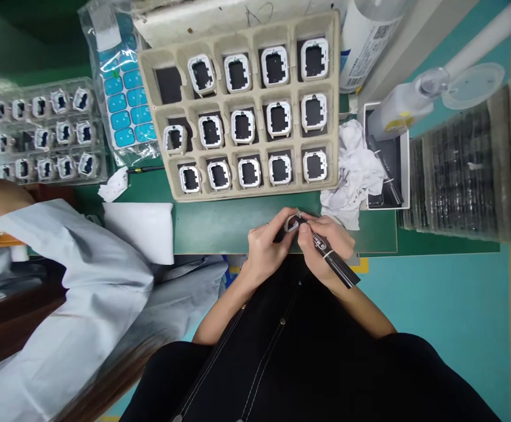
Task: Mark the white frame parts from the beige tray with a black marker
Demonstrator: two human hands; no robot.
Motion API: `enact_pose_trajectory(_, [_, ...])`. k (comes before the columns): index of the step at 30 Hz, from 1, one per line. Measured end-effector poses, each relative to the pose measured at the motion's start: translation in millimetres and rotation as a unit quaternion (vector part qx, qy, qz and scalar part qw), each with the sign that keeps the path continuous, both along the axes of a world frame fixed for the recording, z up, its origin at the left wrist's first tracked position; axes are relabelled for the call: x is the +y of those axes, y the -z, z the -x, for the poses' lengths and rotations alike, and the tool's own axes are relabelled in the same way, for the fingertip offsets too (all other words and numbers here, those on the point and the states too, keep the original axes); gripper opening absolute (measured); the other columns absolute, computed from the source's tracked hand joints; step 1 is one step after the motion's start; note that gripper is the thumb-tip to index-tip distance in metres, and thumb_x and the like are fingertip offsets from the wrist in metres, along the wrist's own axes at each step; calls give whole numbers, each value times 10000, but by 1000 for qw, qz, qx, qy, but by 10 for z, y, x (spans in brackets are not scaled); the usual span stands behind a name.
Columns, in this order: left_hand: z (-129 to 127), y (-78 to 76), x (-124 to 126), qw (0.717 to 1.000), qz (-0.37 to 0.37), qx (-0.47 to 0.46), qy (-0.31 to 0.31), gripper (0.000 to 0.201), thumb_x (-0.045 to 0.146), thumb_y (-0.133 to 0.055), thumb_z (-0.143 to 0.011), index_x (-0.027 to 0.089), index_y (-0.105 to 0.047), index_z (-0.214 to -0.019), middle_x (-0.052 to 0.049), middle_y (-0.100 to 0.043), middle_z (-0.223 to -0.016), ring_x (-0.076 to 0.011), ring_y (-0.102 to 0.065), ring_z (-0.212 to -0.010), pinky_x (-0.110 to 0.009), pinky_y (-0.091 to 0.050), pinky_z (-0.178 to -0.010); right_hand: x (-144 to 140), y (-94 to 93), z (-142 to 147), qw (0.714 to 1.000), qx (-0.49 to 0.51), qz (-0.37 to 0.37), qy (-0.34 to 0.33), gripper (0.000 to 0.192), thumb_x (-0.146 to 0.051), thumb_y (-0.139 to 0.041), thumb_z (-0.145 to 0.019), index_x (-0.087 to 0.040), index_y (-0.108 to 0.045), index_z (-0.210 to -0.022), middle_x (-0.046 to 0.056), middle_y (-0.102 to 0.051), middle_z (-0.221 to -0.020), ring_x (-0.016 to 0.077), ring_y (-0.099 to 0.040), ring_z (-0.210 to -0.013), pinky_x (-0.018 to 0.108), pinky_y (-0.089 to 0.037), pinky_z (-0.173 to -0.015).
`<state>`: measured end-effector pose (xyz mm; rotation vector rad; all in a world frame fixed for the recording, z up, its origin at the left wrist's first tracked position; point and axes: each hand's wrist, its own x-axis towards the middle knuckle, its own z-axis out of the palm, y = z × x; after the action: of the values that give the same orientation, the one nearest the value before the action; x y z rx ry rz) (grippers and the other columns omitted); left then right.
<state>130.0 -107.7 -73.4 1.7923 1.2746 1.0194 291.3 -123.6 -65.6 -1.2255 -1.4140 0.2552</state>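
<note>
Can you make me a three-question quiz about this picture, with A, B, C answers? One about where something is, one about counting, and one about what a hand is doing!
1. Where does the crumpled white cloth lie?
A. right of the beige pulp tray with fifteen pockets
B. inside that tray
C. on the clear plastic tray

2. How many pockets of the beige tray have no white square frame?
A. none
B. one
C. five

3. What does the right hand hold?
A. nothing
B. a blue sheet
C. a black marker pen

Answers:
1. A: the cloth lies on the green mat by the tray's right edge.
2. B: only the top-left pocket shows bare black; fourteen hold frames.
3. C: its fingers wrap the pen, with the tip at the small white frame in the left hand.
</note>
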Motion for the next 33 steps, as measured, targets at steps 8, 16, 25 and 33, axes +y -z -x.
enact_pose_trajectory(8, [9, 2, -2, 1000, 2, 6, -8, 235, 332, -788, -1170, 260, -878, -1374, -16, -931, -1080, -144, -829, -811, -240, -690, -817, 23, 13, 22, 1000, -2, -20, 17, 194, -136, -829, -1076, -303, -791, -1165, 6, -905, -974, 271, -936, -874, 393, -807, -760])
enact_pose_trajectory(16, [29, -4, -10, 1000, 10, -6, -2, 233, 302, -782, -1167, 262, -877, -1375, -19, -935, -1112, -145, -832, -814, -251, -698, -823, -2, -12, 10, 1000, 4, -10, 3, 227, -115, -829, -1065, -303, -801, -1189, 5, -914, -992, 267, -936, -890, 394, -803, -787])
enact_pose_trajectory(25, [25, -22, 34, 994, 84, -72, 1, 334, 380, -917, -1091, 260, -855, -1397, -30, -947, -1164, -215, -927, -1000, -327, -770, -986, -11, 17, -4, 998, 64, 14, -7, 109, -190, -805, -1118, -296, -778, -1112, 5, -904, -963, 255, -934, -886, 398, -808, -797])
enact_pose_trajectory(33, [40, -80, 78, 977, 151, -148, 28, 621, 560, -1040, -993, 226, -788, -1453, -80, -958, -1205, -285, -968, -1108, -402, -797, -1107, -97, 172, -57, 990, 137, 32, -31, 105, -246, -822, -1125, -315, -757, -1170, -4, -884, -975, 299, -948, -988, 485, -812, -837])
